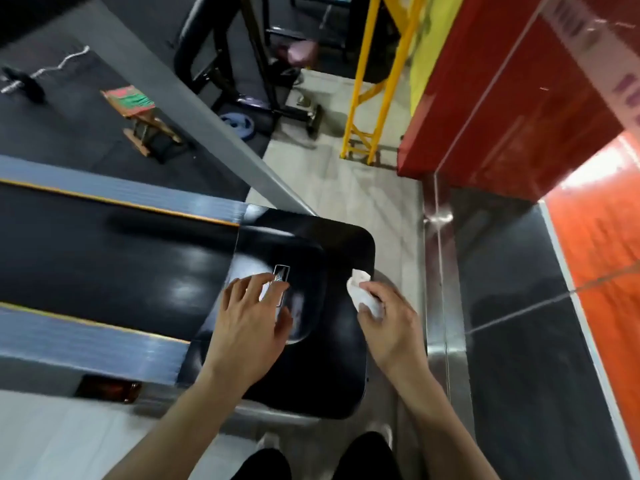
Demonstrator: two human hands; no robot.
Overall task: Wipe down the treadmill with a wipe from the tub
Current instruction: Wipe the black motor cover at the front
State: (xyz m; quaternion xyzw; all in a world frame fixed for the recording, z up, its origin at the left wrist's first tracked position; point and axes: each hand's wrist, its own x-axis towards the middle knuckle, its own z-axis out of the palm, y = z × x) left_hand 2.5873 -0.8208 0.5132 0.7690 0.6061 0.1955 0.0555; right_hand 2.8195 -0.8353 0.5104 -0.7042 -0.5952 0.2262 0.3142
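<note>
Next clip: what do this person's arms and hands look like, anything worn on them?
Both forearms are bare as far as the view shows: no sleeves, gloves, watch or rings visible on the left hand or the right hand. Motion blur hides fine detail.

Treadmill cover glossy black; belt black; side rails grey, orange-edged; wipe white; ladder yellow; stool seat green-red striped.

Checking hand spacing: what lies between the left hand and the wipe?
Head view: only bare glossy black treadmill cover lies between the left hand and the wipe.
</note>
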